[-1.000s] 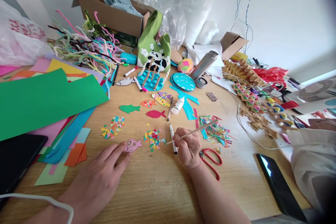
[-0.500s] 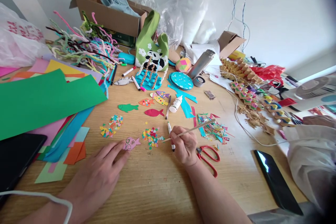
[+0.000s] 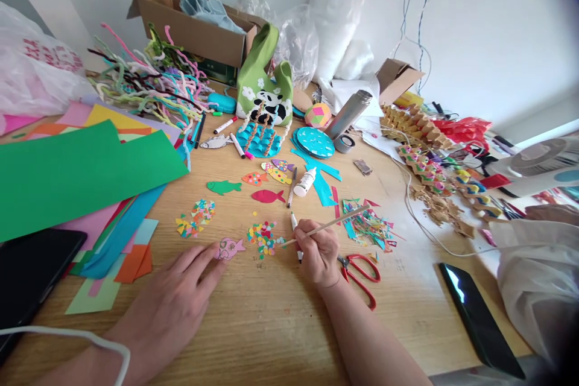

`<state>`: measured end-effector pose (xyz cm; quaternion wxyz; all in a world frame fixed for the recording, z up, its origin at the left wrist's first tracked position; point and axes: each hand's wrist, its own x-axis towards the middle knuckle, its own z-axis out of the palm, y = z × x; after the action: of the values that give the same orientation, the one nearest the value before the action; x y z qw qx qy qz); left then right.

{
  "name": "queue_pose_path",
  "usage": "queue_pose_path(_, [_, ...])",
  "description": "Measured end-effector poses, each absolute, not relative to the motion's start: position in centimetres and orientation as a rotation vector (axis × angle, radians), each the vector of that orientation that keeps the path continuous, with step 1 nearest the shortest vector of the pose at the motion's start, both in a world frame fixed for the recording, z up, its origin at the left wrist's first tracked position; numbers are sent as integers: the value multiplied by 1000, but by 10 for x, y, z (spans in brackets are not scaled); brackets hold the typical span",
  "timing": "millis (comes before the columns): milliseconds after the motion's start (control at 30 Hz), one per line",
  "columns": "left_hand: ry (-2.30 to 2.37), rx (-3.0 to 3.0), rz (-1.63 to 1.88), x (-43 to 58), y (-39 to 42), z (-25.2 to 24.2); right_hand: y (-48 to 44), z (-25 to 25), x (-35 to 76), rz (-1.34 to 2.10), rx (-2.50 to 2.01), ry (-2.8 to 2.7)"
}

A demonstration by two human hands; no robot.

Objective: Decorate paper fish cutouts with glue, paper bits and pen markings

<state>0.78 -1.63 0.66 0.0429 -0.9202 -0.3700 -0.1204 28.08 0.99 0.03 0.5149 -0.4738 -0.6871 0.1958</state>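
Observation:
My left hand (image 3: 174, 307) lies flat on the wooden table (image 3: 271, 325), fingers spread, fingertips pressing the tail end of a pink paper fish (image 3: 229, 248). My right hand (image 3: 318, 251) is closed on a thin wooden stick (image 3: 335, 224), its tip touching a small heap of coloured paper dots (image 3: 263, 236). A white marker (image 3: 296, 233) lies under that hand. A second heap of paper bits (image 3: 195, 218) sits to the left.
Red scissors (image 3: 362, 271) lie right of my hand. Green (image 3: 223, 186), red (image 3: 268, 196) and dotted paper fish, a glue bottle (image 3: 306, 181), coloured paper sheets (image 3: 76, 175), pipe cleaners (image 3: 149, 81), a cardboard box (image 3: 194, 30), and a phone (image 3: 479, 319) crowd the table.
The camera view shifted slightly. My right hand edged the stick tip toward the paper dots; my left hand stays on the pink fish.

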Motion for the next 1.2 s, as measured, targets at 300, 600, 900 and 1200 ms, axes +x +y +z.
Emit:
queue_pose_path(300, [-1096,-2765,-427,10,-17,8,10,13,274,474,-1049,-1730])
queue_pose_path(600, [-1058,-2760,-393,9,-17,9,10,21,270,467,-997,-1784])
queue_pose_path(900, [-1052,-2765,-374,10,-16,10,10,19,270,492,-992,-1817])
queue_pose_path(1200, [-1072,-2760,-366,8,-18,9,11,21,269,468,-988,-1823])
